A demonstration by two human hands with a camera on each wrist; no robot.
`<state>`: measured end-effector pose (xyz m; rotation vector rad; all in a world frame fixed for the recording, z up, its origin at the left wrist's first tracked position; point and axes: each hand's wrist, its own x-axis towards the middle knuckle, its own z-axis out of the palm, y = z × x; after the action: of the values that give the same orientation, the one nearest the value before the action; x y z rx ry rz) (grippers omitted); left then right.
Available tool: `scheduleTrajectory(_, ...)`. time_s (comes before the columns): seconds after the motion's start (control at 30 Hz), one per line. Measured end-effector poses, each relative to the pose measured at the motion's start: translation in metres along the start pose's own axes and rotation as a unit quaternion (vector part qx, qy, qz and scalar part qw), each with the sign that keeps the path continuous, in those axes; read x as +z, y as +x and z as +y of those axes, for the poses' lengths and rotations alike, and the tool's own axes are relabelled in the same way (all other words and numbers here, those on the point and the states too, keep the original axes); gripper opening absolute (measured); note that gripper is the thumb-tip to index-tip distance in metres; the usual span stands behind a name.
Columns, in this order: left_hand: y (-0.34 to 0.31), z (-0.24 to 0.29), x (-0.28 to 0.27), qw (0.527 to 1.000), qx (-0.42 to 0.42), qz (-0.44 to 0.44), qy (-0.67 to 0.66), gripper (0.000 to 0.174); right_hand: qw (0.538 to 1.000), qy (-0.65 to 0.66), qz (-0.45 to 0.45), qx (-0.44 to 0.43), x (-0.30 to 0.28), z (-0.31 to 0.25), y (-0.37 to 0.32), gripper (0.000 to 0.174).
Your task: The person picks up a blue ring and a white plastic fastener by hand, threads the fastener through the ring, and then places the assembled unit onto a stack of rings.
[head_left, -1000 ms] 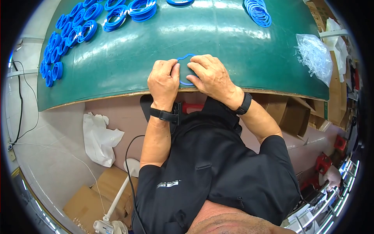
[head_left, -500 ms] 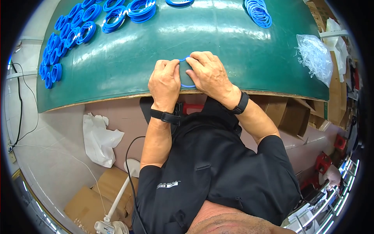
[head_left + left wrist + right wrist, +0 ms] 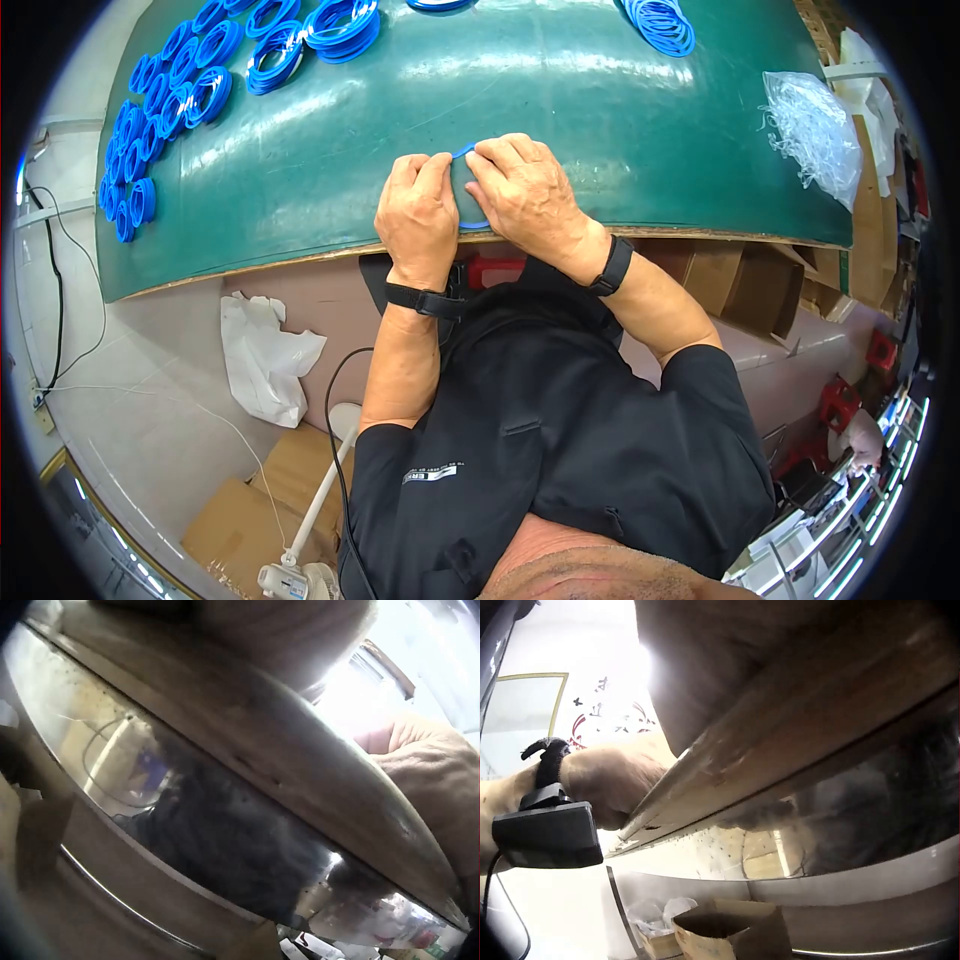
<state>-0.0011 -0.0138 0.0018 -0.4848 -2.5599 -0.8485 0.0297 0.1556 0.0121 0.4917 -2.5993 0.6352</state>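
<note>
A thin blue ring of cord or tubing (image 3: 473,225) lies at the near edge of the green table, partly hidden by both hands. My left hand (image 3: 416,215) pinches its far side between thumb and curled fingers. Close beside it, my right hand (image 3: 525,190) pinches the same side, with a short blue stretch showing between the fingertips. The ring's near side curves between the palms. In the left wrist view the table edge hides most of the work, and the right hand (image 3: 431,769) shows past it. The right wrist view shows the left hand (image 3: 615,780) beyond the edge.
Several bundles of blue rings (image 3: 208,95) cover the table's far left, with another bundle (image 3: 660,25) at the far right. A clear plastic bag (image 3: 815,135) of pale strips lies on the right. Cardboard boxes (image 3: 745,290) stand below the table.
My right hand has shifted left, closer to my left hand. The wavy blue stretch between the fingertips has become shorter. The head view has tilted slightly.
</note>
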Motion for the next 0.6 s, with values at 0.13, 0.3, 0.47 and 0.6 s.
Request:
scheduleTrajectory(0.13, -0.0008, 0.0005, 0.0013, 1.0, -0.005, 0.0, 0.007, 0.011, 1.0, 0.005, 0.005, 0.004, 0.0002, -0.0003, -0.0004, 0.037)
scheduleTrajectory(0.3, 0.0, 0.0025, 0.0031, 1.0, -0.006, 0.009, -0.002, 0.012, 1.0, 0.014, 0.008, 0.01, 0.0014, 0.0005, -0.0015, 0.036)
scheduleTrajectory(0.47, 0.0008, 0.0026, 0.0018, 1.0, -0.003, 0.009, 0.004, 0.012, 1.0, 0.018, 0.017, 0.009, 0.002, 0.0011, -0.0011, 0.036)
scheduleTrajectory(0.6, 0.0, 0.0022, 0.0025, 1.0, 0.001, 0.01, 0.005, 0.012, 1.0, 0.022, 0.015, 0.01, 0.0025, 0.0012, -0.002, 0.036)
